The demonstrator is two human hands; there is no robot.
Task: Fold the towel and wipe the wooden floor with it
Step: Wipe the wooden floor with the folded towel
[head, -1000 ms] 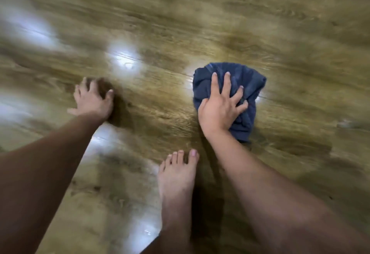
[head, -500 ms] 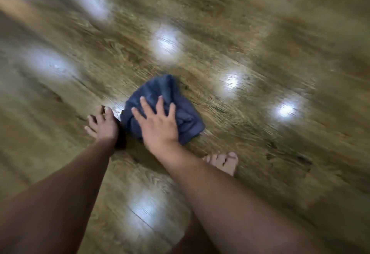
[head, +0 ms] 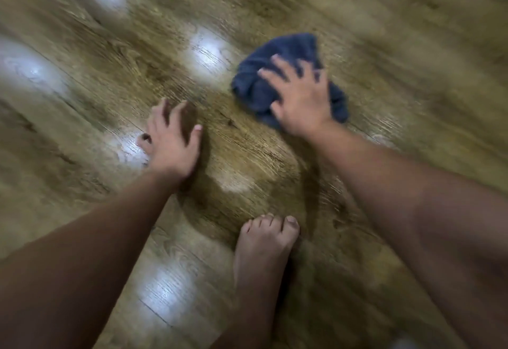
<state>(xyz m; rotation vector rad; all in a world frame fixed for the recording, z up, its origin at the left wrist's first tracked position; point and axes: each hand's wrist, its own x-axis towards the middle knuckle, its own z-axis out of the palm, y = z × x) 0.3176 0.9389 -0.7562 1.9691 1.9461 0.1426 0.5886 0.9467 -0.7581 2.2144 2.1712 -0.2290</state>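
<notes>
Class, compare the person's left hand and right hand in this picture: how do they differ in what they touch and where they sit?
1. The right hand presses on the blue towel; the left hand rests on the bare wooden floor.
2. The right hand lies farther from the person than the left hand, which is nearer the bare foot.

Both have spread fingers, palm down.
</notes>
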